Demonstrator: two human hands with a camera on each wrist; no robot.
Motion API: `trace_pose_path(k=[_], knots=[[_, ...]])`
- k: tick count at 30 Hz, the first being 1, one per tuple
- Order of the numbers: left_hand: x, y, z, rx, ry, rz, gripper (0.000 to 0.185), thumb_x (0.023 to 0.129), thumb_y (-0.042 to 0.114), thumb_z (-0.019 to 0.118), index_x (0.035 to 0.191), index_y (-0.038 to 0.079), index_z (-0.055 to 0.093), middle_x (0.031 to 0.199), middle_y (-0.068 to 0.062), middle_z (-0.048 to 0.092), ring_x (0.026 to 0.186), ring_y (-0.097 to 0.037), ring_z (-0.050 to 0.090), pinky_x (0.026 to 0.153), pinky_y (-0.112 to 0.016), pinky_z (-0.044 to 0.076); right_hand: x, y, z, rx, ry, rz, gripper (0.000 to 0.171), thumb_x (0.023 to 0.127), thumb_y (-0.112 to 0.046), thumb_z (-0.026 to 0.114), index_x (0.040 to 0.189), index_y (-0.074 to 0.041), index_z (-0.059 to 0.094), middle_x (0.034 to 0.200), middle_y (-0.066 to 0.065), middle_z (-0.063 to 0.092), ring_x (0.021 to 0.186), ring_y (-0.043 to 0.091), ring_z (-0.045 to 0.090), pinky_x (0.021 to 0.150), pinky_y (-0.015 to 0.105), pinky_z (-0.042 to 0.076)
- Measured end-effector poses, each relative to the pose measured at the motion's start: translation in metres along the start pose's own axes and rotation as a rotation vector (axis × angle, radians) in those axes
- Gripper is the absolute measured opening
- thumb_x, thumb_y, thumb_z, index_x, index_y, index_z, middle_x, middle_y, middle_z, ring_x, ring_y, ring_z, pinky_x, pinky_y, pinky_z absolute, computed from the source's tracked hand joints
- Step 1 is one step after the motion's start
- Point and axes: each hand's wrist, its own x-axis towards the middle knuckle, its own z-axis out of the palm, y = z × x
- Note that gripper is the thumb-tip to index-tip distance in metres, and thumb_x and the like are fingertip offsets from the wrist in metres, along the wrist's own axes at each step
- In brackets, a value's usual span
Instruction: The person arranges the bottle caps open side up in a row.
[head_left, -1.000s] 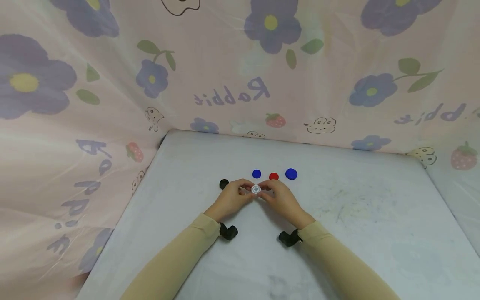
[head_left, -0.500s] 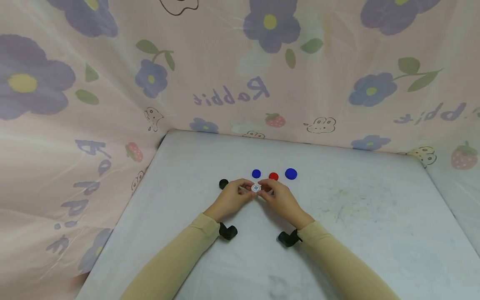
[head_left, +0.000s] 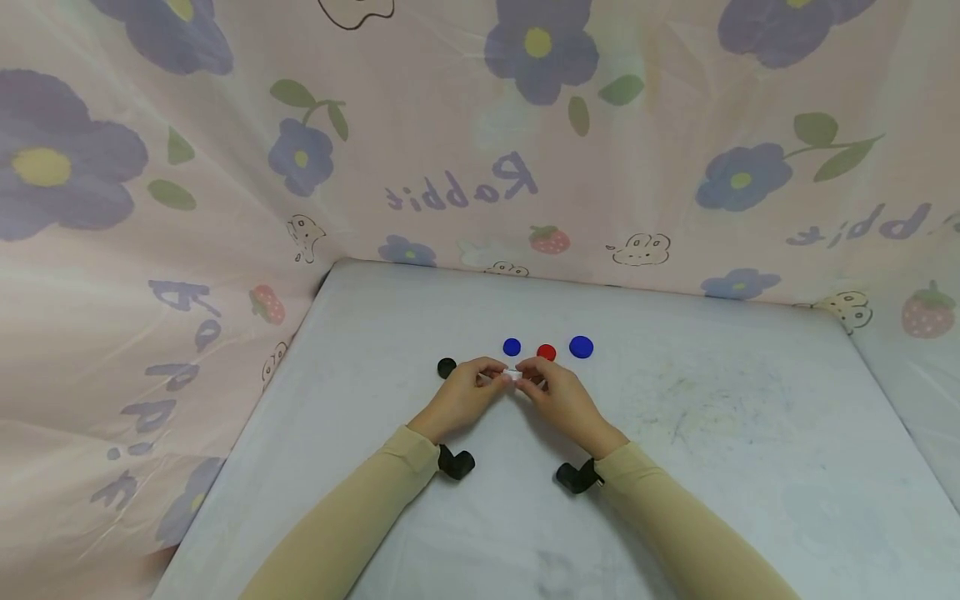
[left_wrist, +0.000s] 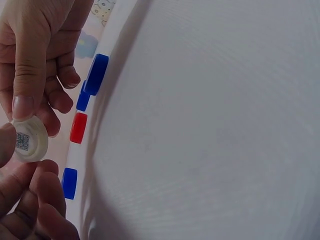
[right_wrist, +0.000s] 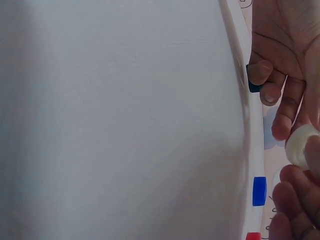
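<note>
Both hands pinch one small white bottle cap (head_left: 513, 375) between them, above the white table. My left hand (head_left: 467, 393) holds its left side and my right hand (head_left: 558, 395) its right side, with fingertips and thumbs at the rim. In the left wrist view, the cap (left_wrist: 36, 142) shows a printed square code on its face, partly covered by a thumb. The right wrist view shows only part of the cap (right_wrist: 298, 146). Just beyond the hands lie a black cap (head_left: 447, 367), a blue cap (head_left: 512, 347), a red cap (head_left: 547, 352) and a larger blue cap (head_left: 581, 347).
A white cloth covers the table (head_left: 712, 467), with dark smudges to the right. Another blue cap (left_wrist: 83, 98) shows beside the larger one in the left wrist view. A flowered pink curtain (head_left: 450, 125) rises behind the far edge and along the left.
The white cap has been tilted between the fingers: its round patterned face showed to the head view before, and now it appears nearly edge-on. Both arms have stayed in place.
</note>
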Motion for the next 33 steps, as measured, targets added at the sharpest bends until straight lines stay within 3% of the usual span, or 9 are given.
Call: trace_pose_path(k=[20, 33], knots=[[0.0006, 0.0023, 0.0005, -0.045, 0.001, 0.005, 0.020, 0.097, 0.030, 0.061, 0.111, 0.017, 0.066, 0.099, 0.004, 0.067, 0.089, -0.010, 0.060, 0.079, -0.032, 0.048, -0.0015, 0.0008, -0.0022, 0.012, 0.012, 0.007, 0.018, 0.095, -0.019, 0.063, 0.111, -0.010, 0.065, 0.092, -0.002, 0.067, 0.076, 0.011, 0.059, 0.066, 0.029, 0.050], [0.0024, 0.0003, 0.0004, -0.066, 0.057, 0.049, 0.020, 0.096, 0.033, 0.061, 0.109, 0.018, 0.067, 0.097, 0.006, 0.066, 0.088, -0.010, 0.061, 0.079, -0.029, 0.049, 0.0006, 0.0010, -0.0009, 0.040, -0.006, -0.009, 0.032, 0.092, -0.014, 0.067, 0.123, -0.012, 0.058, 0.089, -0.001, 0.066, 0.069, 0.011, 0.057, 0.060, 0.027, 0.049]])
